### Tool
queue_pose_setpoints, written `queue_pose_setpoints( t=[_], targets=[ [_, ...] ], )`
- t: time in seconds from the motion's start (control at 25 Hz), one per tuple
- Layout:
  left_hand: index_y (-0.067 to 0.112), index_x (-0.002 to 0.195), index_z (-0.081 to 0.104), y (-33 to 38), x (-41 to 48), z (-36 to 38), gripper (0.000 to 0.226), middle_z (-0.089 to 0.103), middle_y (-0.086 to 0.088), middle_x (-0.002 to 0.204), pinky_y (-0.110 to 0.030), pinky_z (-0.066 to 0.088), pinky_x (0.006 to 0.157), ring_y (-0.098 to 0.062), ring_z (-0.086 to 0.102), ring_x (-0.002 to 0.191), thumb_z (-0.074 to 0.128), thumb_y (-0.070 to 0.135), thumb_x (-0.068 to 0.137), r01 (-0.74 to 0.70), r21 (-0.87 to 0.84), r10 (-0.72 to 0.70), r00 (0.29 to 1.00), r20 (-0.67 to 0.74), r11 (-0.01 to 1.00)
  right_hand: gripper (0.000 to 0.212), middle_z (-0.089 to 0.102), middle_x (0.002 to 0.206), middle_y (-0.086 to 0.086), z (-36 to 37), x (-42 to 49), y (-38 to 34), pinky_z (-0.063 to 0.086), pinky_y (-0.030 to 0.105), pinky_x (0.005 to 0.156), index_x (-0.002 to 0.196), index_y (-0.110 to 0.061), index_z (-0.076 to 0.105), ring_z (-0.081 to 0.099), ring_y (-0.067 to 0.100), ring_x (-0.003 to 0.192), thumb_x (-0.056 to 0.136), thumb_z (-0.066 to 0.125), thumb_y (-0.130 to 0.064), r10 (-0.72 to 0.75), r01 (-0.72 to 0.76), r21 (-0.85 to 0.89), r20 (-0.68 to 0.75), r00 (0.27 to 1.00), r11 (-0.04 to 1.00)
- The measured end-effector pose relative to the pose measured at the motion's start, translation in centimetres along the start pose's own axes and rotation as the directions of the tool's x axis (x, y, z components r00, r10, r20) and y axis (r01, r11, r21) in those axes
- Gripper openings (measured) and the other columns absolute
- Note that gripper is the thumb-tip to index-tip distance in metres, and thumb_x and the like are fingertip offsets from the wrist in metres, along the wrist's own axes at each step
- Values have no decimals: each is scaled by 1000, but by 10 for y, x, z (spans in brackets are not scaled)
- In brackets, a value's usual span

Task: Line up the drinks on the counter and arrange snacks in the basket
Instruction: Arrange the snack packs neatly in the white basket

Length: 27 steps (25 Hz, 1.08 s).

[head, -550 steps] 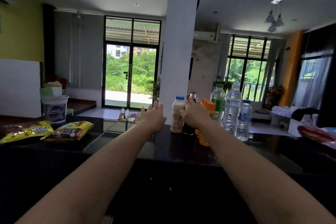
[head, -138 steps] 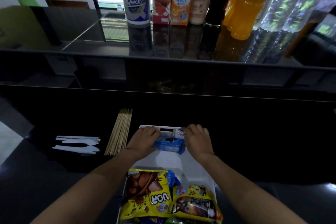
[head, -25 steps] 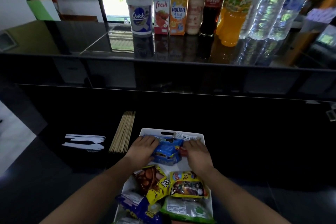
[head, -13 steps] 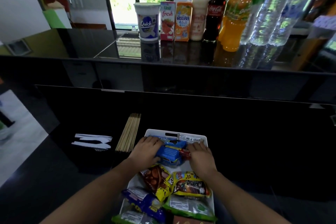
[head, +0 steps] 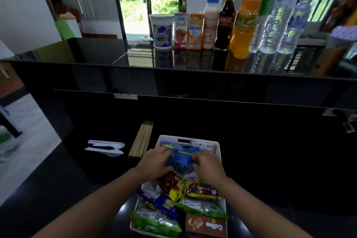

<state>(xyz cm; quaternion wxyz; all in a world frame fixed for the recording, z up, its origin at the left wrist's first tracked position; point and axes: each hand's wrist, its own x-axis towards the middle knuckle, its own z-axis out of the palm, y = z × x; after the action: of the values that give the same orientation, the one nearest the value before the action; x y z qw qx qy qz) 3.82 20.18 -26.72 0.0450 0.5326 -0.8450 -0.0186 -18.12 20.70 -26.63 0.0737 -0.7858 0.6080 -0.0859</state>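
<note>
Blue packet [head: 182,157], still grasped by left hand [head: 154,162] and right hand [head: 207,166], inside white basket [head: 170,138]

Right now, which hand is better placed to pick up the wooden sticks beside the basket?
Left, probably. The left hand is at the basket's left edge, nearest the wooden sticks; the right hand would have to cross over. Both grip the blue pack, so it must release first.

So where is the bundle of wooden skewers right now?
In the head view, the wooden skewers lie on the lower black counter, just left of the white basket, with the white plastic cutlery further left.
</note>
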Motion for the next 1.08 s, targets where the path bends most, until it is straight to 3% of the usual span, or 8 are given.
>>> queue_pose_setpoints(
  t=[0.12,0.28,0.4,0.52,0.64,0.84,1.08],
  targets=[
    [27,125,53,1,-11,-2,37,50,2,129,-33,38,98,-18,43,122,56,37,89,9,-110,10,985,169,994,26,67,118,2,-5,-11,-19,51,34,89,117,-19,66,62,19,103,97,52,-30,-29,7,134,165,986,991],
    [26,117,62,12,-16,-3,38,59,0,123,-37,48,89,-20,52,116,54,15,82,-35,-199,91,956,278,979,39,60,132,5,-7,-25,-32,50,33,91,130,-23,59,59,21,114,91,58,-28,-8,-41,125,367,930,991],
    [35,117,59,13,-19,0,45,60,2,122,-35,50,82,-23,55,114,60,15,77,-53,-174,114,924,365,983,54,45,146,8,-4,-29,-30,47,35,94,143,-28,45,40,27,133,90,53,-18,9,-45,64,484,875,997],
    [44,125,51,11,-22,0,54,59,4,127,-36,48,88,-21,53,117,67,28,75,-53,-153,109,914,390,987,68,32,155,2,0,-33,-19,38,38,103,149,-31,33,20,32,143,87,52,-11,39,-25,-33,552,833,999],
    [39,120,55,11,-22,1,50,60,5,125,-37,48,89,-21,54,116,72,30,73,-34,-125,80,920,383,992,73,30,156,0,0,-35,-9,36,41,107,150,-33,28,15,33,145,86,55,-12,64,-28,-72,563,824,997],
    [32,122,57,2,-24,0,45,60,2,126,-33,46,91,-20,55,115,66,24,79,37,-152,26,920,390,988,64,42,150,0,-2,-35,0,41,37,103,147,-35,34,33,29,138,88,51,-17,2,15,-28,511,860,999],
    [27,127,56,-12,-26,-8,36,61,1,126,-33,46,96,-17,56,114,56,24,92,128,-282,-26,939,342,951,47,55,136,4,-14,-25,8,47,26,84,138,-23,50,57,22,114,92,54,-18,-55,-27,168,464,884,985]
  ],
)
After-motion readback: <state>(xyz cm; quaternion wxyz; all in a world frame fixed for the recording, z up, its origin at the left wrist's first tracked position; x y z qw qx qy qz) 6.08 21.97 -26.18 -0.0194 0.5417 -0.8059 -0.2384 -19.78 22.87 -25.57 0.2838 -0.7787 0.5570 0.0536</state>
